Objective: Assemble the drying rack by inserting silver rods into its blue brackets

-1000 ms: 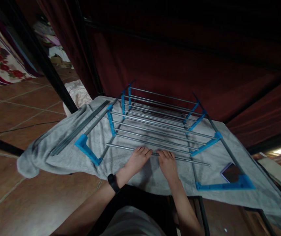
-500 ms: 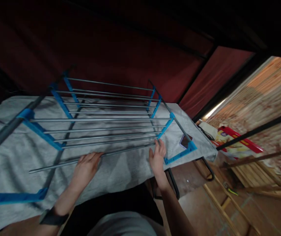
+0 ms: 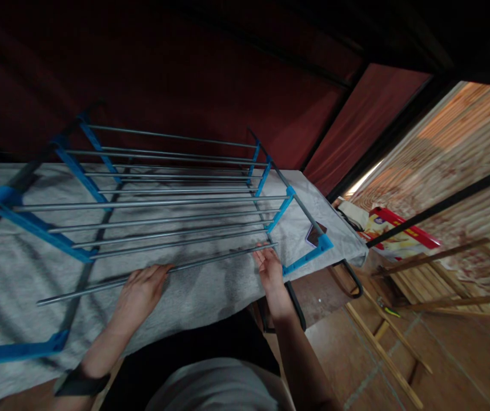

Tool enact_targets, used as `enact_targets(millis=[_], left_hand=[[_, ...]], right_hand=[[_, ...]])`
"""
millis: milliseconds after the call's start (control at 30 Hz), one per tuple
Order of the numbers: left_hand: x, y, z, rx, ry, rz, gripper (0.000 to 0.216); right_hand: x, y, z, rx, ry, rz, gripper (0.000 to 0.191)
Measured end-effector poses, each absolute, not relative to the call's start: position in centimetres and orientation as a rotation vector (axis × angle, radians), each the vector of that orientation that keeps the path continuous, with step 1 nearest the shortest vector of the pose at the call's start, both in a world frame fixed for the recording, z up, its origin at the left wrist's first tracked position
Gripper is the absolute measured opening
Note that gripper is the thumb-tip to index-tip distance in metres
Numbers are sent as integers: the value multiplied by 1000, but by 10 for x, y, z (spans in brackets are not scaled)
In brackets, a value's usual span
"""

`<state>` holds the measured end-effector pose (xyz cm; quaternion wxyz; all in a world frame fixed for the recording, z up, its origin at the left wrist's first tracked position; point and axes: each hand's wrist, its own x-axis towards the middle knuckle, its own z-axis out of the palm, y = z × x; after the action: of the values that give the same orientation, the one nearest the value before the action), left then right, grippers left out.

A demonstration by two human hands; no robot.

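Observation:
A thin grey metal rod (image 3: 211, 261) lies slantwise along the near side of a rack of grey tubes and blue plastic brackets (image 3: 43, 225). My left hand (image 3: 142, 288) is closed over the rod left of its middle, knuckles up, and the rod's left end sticks out past it. At the rod's right end, my right hand (image 3: 272, 277) has its fingers stretched out, the fingertips touching or just beneath the rod. A blue corner bracket (image 3: 307, 260) sits to the right of that hand. Another blue bracket (image 3: 17, 351) is at the lower left.
The rack stands on a table with a grey cloth (image 3: 219, 291). A phone (image 3: 316, 234) lies near the right bracket. Right of the table are a black-framed chair (image 3: 317, 297), a wooden frame (image 3: 382, 331) on the tiled floor and a red-and-yellow box (image 3: 399, 234).
My right hand has turned, its fingers now lower against the rod's end instead of over it. The left hand keeps its hold. The whole view has shifted slightly.

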<state>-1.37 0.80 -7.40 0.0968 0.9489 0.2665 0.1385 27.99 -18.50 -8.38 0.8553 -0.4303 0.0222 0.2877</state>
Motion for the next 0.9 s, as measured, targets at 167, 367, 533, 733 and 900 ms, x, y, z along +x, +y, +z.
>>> enact_targets(millis=[167, 367, 533, 733, 900], left_hand=[[-21, 11, -81, 2827, 829, 352, 47], [-26, 15, -85, 2830, 894, 322, 45], [-31, 17, -83, 2832, 923, 290, 41], [-34, 15, -81, 2798, 945, 323, 41], [-36, 14, -82, 2827, 898, 329, 43]], right_hand=[[285, -185, -83, -944, 76, 576, 12], [288, -189, -85, -945, 70, 583, 28], [288, -190, -86, -906, 59, 611, 33], [287, -189, -84, -961, 109, 593, 29], [288, -190, -82, -1005, 88, 564, 34]])
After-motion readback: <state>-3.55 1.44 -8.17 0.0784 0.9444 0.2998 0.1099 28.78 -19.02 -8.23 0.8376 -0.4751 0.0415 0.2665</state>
